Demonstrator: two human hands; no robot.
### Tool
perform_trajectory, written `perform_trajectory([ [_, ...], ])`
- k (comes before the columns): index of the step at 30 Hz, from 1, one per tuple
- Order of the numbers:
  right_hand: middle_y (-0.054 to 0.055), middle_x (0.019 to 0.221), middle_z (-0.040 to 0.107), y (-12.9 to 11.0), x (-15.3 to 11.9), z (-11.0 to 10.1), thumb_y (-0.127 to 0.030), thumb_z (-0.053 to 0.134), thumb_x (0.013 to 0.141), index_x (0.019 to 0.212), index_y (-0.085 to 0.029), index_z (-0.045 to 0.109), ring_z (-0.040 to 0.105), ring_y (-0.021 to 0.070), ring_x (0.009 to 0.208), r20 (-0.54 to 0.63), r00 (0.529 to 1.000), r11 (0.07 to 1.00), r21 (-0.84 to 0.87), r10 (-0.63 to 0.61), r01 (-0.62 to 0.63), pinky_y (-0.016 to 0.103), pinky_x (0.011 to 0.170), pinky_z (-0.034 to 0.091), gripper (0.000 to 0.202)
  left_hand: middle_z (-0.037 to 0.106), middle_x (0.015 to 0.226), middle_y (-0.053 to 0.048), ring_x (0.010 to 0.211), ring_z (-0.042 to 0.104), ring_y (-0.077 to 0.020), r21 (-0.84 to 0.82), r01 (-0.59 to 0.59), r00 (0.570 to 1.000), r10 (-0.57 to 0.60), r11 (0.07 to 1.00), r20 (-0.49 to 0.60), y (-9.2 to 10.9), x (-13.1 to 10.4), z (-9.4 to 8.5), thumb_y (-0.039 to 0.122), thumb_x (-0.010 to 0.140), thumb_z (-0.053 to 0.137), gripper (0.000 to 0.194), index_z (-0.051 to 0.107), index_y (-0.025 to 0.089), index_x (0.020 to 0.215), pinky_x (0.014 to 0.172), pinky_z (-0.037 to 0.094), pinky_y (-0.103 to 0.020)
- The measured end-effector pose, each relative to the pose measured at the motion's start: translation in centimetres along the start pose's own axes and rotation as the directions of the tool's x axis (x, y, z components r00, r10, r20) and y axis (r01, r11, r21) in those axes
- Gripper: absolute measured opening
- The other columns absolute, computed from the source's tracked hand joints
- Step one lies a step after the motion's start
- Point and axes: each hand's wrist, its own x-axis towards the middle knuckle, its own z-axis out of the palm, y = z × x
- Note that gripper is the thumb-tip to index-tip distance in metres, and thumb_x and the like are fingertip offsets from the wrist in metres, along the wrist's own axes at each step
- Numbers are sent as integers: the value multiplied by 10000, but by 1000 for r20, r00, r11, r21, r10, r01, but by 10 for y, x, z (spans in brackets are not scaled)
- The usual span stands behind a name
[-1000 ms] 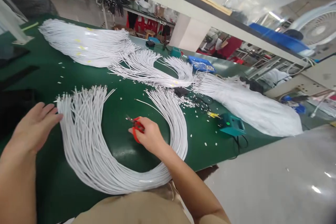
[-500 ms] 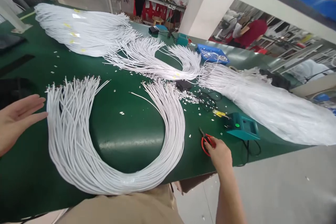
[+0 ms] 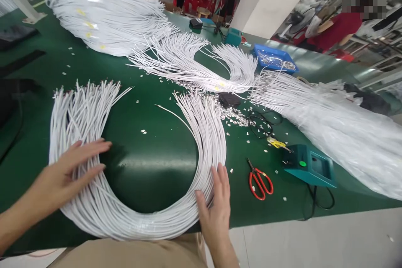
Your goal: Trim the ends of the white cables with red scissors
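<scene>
A thick bundle of white cables (image 3: 150,220) lies in a U shape on the green table, its cut ends pointing away from me. My left hand (image 3: 67,171) rests over the left arm of the bundle, fingers extended and thumb apart. On the right arm of the U, my right hand (image 3: 216,201) lies against the outer side with its thumb over the cables and fingers spread. Neither hand is closed round the cables. Scissors with red handles (image 3: 260,181) lie on the table to the right of my right hand, blades pointing away.
More white cable bundles (image 3: 103,21) lie across the back, one in clear plastic (image 3: 345,130). A teal machine (image 3: 309,165) stands at right by a yellow clip (image 3: 276,142). A blue tray (image 3: 276,57) holds small pieces; scraps (image 3: 235,115) litter the table. A person in red (image 3: 337,31) is beyond.
My right hand has let go of the scissors, which now lie on the table, and moved left onto the bundle. My left hand has moved right over the cables. The view has shifted slightly.
</scene>
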Motion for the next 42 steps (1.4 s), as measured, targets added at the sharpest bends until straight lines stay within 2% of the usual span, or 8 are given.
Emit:
perform_trajectory([
  [1,109,1578,266,-4,-3,5,-367,462,947,1478,-248,340,239,330,1457,36,999,1000,8,0,0,580,1088,364,557,702,1197,20,1216,588,-277,52,-102,995,101,993,13,3,-3,9,348,839,614,314,672,353,1148,1200,169,-549],
  [3,88,1600,210,-7,-6,10,-353,414,962,1481,-267,337,175,338,1477,62,998,1000,16,5,-6,607,1100,331,532,738,1102,24,1173,615,-269,103,-201,979,201,974,2,4,-7,22,284,856,569,241,705,336,1048,1202,129,-564],
  [4,83,1603,200,-7,-7,11,-349,406,963,1482,-271,333,167,338,1479,62,998,1000,20,9,-10,611,1103,325,529,748,1063,22,1136,635,-265,118,-211,976,216,970,-31,4,-8,24,261,854,561,233,711,327,1019,1196,148,-567],
  [10,91,1596,216,-3,-4,12,-325,397,963,1474,-250,347,173,331,1479,62,998,999,16,30,-31,622,1121,291,519,759,987,14,1045,675,-243,80,-212,969,220,974,-115,1,-8,22,147,805,589,262,691,296,995,1179,235,-563],
  [16,98,1585,252,0,-3,15,-345,406,955,1451,-237,398,214,350,1465,9,1000,1000,10,-4,4,625,1120,289,507,759,967,4,1004,690,-231,21,-230,960,230,973,-162,0,-7,22,78,765,601,304,683,261,994,1167,281,-548],
  [24,106,1574,282,-6,-2,14,-355,390,962,1428,-204,434,250,332,1456,2,999,999,-2,39,-39,607,1144,252,492,758,969,-17,953,696,-218,-20,-294,936,284,955,-207,-10,-10,20,77,773,597,302,657,245,1017,1145,307,-526],
  [29,115,1565,303,-8,-2,15,-369,380,964,1420,-193,447,252,330,1456,-9,999,999,-13,50,-50,594,1145,257,493,755,976,-17,967,690,-229,-63,-286,941,268,956,-205,-11,-12,20,76,779,595,308,652,244,1031,1138,310,-554],
  [42,113,1557,321,-12,-1,16,-370,352,971,1419,-207,453,304,346,1431,-22,997,996,-48,70,-71,593,1121,296,487,758,959,11,950,693,-209,-99,-273,942,245,957,-228,-12,-9,23,89,792,594,298,657,264,1025,1138,323,-515],
])
